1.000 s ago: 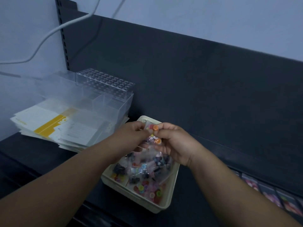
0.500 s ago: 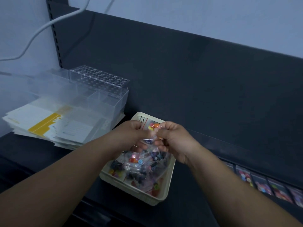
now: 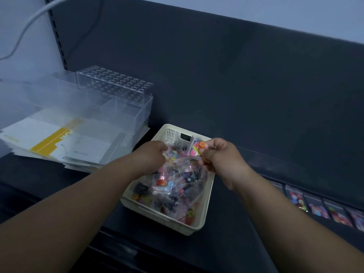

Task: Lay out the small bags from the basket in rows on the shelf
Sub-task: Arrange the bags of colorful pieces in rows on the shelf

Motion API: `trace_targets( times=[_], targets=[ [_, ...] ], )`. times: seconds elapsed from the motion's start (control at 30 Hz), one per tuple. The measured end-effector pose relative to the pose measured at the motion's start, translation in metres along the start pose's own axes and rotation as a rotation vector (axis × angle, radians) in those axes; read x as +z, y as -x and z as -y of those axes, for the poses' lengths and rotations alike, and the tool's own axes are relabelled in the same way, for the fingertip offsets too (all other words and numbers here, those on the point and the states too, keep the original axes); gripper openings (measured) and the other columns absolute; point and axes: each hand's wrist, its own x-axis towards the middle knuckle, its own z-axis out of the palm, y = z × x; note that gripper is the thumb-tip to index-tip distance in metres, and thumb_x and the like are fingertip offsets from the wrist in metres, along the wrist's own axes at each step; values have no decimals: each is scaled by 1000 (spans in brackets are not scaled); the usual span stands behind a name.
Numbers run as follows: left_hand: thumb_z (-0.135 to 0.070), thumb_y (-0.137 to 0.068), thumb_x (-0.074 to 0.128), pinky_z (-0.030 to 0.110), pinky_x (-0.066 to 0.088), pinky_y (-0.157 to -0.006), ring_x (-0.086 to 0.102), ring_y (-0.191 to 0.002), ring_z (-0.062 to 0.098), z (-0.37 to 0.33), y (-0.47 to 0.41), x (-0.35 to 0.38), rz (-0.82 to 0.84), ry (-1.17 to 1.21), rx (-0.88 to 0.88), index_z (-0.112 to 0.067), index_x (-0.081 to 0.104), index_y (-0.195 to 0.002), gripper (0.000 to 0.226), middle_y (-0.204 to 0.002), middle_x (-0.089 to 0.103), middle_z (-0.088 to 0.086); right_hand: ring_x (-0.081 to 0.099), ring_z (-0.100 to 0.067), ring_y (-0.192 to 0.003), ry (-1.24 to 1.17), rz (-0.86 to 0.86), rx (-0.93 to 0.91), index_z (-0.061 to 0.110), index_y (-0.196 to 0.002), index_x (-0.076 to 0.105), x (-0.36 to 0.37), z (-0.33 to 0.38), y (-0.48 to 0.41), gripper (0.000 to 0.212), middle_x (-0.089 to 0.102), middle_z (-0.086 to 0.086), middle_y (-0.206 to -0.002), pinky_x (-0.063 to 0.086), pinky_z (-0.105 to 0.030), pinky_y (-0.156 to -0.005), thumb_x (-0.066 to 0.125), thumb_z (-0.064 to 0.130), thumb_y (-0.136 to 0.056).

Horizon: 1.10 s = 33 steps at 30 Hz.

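A cream plastic basket [image 3: 204, 217] sits on the dark shelf [image 3: 232, 239], filled with several small clear bags of coloured buttons [image 3: 173, 186]. Over its far end, my right hand [image 3: 220, 160] pinches a small bag of pink, yellow and orange buttons [image 3: 198, 148]. My left hand [image 3: 151, 154] hovers just left of it with curled fingers pinching another clear bag [image 3: 173, 154]. At the right, several small bags [image 3: 323, 207] lie side by side in a row on the shelf.
A clear acrylic organiser with a holed top [image 3: 116, 91] stands at the left on a stack of white and yellow papers [image 3: 57, 142]. The dark back panel [image 3: 236, 85] rises behind the basket. A white cable [image 3: 25, 26] hangs at the upper left.
My hands have drawn apart: the right hand now holds the button bag to the right, the left hand has moved left with another bag.
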Motion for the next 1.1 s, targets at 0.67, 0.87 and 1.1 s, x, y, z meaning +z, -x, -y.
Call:
trace_targets(
  times=[0.67, 0.87, 1.1],
  targets=[
    [8, -80, 55, 29, 46, -57, 62, -66, 25, -17, 7, -1, 13, 334, -7, -13, 59, -75, 21, -74, 62, 10, 58, -8, -53, -54, 7, 34, 14, -82, 60, -18, -10, 0, 15, 63, 0, -69, 46, -19, -49, 57, 1, -89],
    [3, -87, 53, 25, 50, -51, 54, -55, 15, -46, 22, 8, 100, 562, -44, -11, 58, -76, 19, -69, 58, 9, 58, -5, -52, -148, 89, 107, 16, -87, 60, -33, -7, 14, 17, 64, 1, -66, 44, -18, -49, 58, -1, -87],
    [-13, -93, 52, 28, 56, -50, 65, -70, 25, -87, 37, 47, 189, 706, -129, -11, 59, -93, 7, -88, 65, 13, 62, -9, -57, -242, 113, 179, 16, -87, 59, -70, -12, 31, 5, 66, -2, -70, 46, -22, -55, 58, 14, -91]
  ],
)
